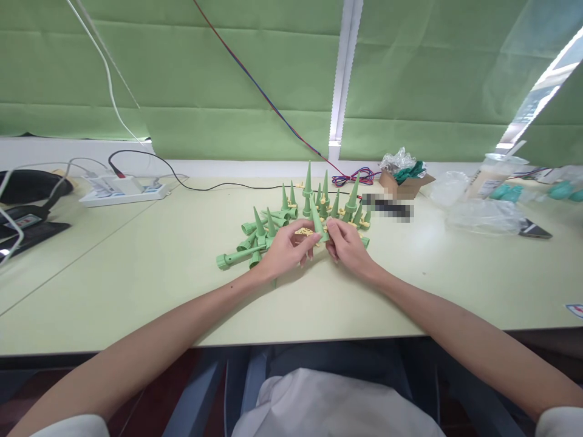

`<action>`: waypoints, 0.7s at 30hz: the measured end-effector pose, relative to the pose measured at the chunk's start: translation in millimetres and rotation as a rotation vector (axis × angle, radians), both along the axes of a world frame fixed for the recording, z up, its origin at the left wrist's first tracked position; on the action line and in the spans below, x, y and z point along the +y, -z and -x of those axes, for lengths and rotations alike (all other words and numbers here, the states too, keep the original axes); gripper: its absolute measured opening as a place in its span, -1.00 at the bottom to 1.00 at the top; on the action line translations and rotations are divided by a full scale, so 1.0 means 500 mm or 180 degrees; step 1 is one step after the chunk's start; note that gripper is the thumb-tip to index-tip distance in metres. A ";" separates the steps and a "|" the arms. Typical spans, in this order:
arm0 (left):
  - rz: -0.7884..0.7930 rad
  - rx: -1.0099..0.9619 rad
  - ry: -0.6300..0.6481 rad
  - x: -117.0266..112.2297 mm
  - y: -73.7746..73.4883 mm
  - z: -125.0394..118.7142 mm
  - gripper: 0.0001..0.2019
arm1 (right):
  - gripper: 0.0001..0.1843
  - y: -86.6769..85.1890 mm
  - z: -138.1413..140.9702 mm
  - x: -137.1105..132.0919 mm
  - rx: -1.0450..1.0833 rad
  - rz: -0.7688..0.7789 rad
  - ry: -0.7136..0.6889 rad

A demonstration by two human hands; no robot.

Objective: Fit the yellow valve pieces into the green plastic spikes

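Over the middle of the table, my left hand (pixel 291 246) is closed around a green plastic plant-watering spike (pixel 317 223), its point tilted up and away from me. Closed too, my right hand (pixel 348 246) pinches at the spike's wide end; any small part between those fingertips is hidden. Many similar green spikes surround my hands. Some lie on their sides at the left, like the long one (pixel 240 257) with a ribbed cap. Others stand point up behind, some with small yellow valves (pixel 364 224) fitted. Loose yellow pieces (pixel 304 231) lie partly hidden behind my left hand.
A white power strip (pixel 125 193) and cables sit at the left. Behind the spikes lie a coiled red-and-blue wire (pixel 355 177) and a cardboard box (pixel 405 186) holding plastic and green material. A drink cup (pixel 494 176) and plastic bags (pixel 485 217) stand at the right.
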State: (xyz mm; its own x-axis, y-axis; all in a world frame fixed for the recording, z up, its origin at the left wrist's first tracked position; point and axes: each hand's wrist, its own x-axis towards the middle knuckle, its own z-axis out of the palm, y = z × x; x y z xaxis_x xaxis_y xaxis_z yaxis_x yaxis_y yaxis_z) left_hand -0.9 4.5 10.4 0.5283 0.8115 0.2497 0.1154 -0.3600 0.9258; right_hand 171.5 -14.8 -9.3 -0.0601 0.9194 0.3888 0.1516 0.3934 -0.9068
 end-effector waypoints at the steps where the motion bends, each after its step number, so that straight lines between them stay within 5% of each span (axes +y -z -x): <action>1: -0.0033 0.0022 -0.0030 0.000 0.001 0.000 -0.62 | -0.48 -0.002 0.000 -0.001 -0.0014 -0.0022 0.0040; 12: -0.0933 0.0206 -0.0248 0.009 0.028 -0.004 -0.75 | -0.33 -0.005 0.004 -0.001 -0.0195 0.0004 0.0297; 21: -0.0677 0.0154 -0.0668 -0.008 0.009 -0.009 -0.70 | -0.44 -0.002 0.006 0.000 -0.0042 -0.0051 0.0384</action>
